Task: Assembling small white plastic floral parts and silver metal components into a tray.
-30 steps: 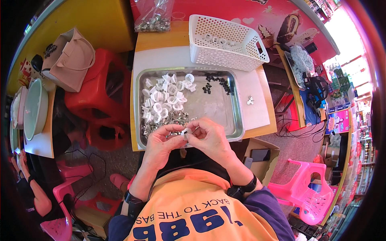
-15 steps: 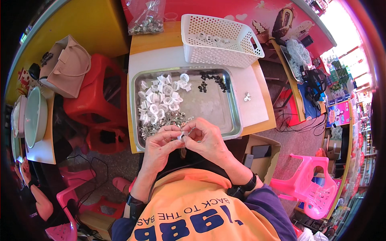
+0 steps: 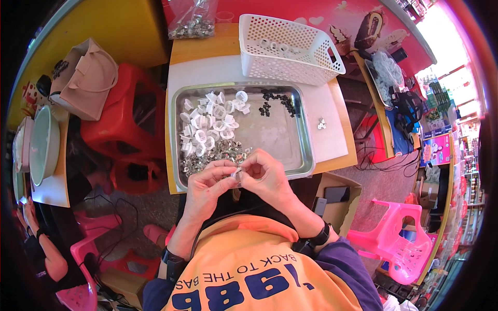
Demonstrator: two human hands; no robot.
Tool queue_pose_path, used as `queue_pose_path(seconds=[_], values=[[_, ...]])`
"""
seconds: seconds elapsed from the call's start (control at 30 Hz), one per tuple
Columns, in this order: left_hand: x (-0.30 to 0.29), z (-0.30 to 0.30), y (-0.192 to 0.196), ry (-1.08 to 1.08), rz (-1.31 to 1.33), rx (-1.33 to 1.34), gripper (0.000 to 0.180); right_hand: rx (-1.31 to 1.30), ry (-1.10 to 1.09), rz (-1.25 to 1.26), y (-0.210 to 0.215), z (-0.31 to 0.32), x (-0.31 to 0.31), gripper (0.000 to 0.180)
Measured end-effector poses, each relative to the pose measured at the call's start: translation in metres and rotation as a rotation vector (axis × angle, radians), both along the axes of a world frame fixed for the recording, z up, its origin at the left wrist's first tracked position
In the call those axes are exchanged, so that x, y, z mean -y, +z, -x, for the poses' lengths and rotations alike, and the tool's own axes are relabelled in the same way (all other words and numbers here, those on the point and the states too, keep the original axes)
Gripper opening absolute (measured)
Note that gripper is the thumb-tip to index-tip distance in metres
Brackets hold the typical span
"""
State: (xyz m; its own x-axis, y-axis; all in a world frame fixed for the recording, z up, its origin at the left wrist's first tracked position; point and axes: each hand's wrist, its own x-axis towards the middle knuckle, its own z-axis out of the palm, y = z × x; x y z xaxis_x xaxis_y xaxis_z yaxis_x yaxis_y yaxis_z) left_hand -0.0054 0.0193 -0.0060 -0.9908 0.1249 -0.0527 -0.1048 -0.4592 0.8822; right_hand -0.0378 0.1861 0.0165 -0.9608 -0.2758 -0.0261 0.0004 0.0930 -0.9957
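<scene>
My left hand [image 3: 210, 184] and my right hand [image 3: 264, 173] meet fingertip to fingertip over the near edge of a metal tray [image 3: 298, 150]. Together they pinch one small white ring part [image 3: 237, 172]. In the tray lie a heap of white plastic rings [image 3: 210, 122], a pile of small silvery metal pieces [image 3: 207, 158] just beyond my left hand, and a cluster of small black bits [image 3: 275, 101] at the far right.
A white plastic basket [image 3: 290, 44] stands behind the tray. A clear bag of metal parts [image 3: 192, 20] lies at the table's far edge. A tiny metal piece [image 3: 321, 123] sits on the white board. Red stools [image 3: 122, 119] and a beige bag [image 3: 85, 78] stand left; a pink chair [image 3: 394, 241] right.
Both hands stay together at the tray's near edge, working the small part with slight finger shifts. The view has drifted a little; nothing else moved.
</scene>
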Motion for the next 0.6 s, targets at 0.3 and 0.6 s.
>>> queue_pose_path(seconds=[0.3, 0.6], values=[[-0.002, 0.002, 0.01, 0.077, 0.006, 0.125, 0.022, 0.319, 0.078, 0.093, 0.014, 0.009, -0.005, 0.013], [-0.007, 0.005, 0.01, 0.183, 0.39, 0.003, 0.009, 0.172, 0.067, -0.016, 0.014, 0.006, -0.001, 0.007]])
